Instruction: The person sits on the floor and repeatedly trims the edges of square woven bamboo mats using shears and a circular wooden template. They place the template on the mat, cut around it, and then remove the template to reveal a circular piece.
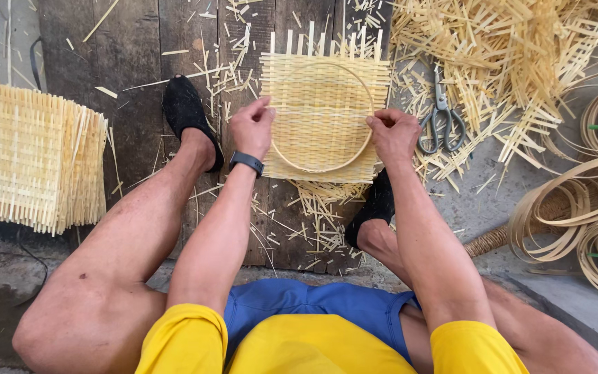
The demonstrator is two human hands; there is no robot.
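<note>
A square woven bamboo mat (323,118) is lying flat on the dark wooden boards (140,104) between the person's feet, pale yellow, tightly plaited, with loose strip ends sticking out along its far edge. A thin bamboo hoop (321,168) is resting on top of it, nearly filling the square. The left hand (252,128) is pinching the hoop's left rim against the mat, fingers closed on it, a dark wristband (246,162) sitting just behind the grip. The right hand (394,135) is clenching the hoop's right rim in the same way.

Just right of the right-hand grip, grey-handled scissors (441,118) are lying on the ground among a heap of bamboo offcuts (506,62). Farther right, coils of bamboo strip (583,215) are lying, some tied with green bands. Well to the left of the left-hand grip, a stack of woven mats (29,156) is sitting. Black shoes (187,111) are flanking the mat.
</note>
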